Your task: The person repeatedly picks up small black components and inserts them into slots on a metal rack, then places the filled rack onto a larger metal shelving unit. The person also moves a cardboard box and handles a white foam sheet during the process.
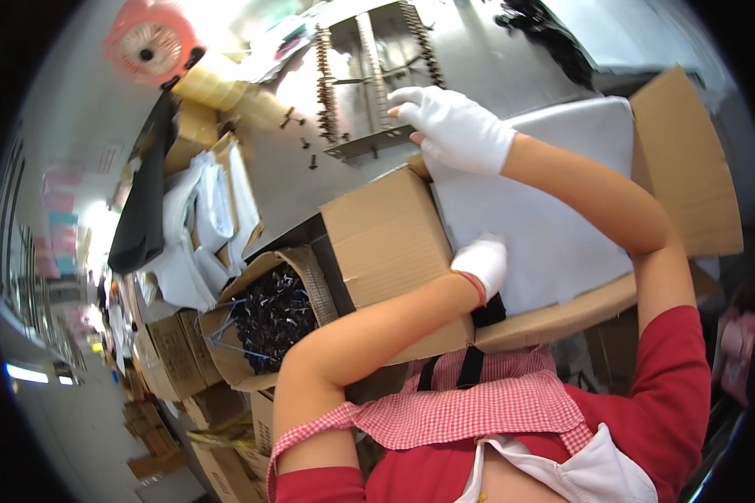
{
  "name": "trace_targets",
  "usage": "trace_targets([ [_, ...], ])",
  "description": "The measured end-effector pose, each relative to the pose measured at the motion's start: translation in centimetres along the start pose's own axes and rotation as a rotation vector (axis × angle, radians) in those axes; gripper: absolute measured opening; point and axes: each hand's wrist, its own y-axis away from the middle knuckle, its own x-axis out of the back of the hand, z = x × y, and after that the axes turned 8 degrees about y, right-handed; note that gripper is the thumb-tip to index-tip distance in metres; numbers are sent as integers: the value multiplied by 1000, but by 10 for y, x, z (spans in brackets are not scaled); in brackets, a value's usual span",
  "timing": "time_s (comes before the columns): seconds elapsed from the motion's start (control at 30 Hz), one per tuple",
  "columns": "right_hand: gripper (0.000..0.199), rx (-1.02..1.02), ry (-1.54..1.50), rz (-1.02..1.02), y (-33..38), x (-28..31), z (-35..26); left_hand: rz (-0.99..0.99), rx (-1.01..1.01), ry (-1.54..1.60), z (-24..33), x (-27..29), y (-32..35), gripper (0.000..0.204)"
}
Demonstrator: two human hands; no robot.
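Workshop, small-parts assembly or packing type. Bare metal surface at 11 o'clock with loose screws; metal frame at 12, sides lined with rows of small pieces. Carton full of small dark parts at 8, stacked cartons beyond it. Open carton with white lining, 2 to 3. White gloves and checked apron on the person. Pink fan, 10 to 11.
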Motion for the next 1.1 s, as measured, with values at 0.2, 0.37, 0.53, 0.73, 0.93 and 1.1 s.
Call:
trace_targets([
  [0.2,36,201,196,-236,-50,-55,9,-56,99,-162,12,-1,-2,27],
  [0.37,30,245,295,-181,-56,-43,25,95,62,164,27,44,19,64],
  [0.53,37,83,22,0,-79,47,-2,738,-34,511,-7,132,44,71],
  [0.73,80,-291,-863,152,-54,125,-80,1484,-185,-314,-47,240,106,113],
  [0.93,71,-209,-862,281,-38,87,-74,1418,-304,-480,-54,265,191,88],
  [1.1,50,-138,-558,8,-2,34,-129,1321,-31,-456,-95,250,237,85],
])
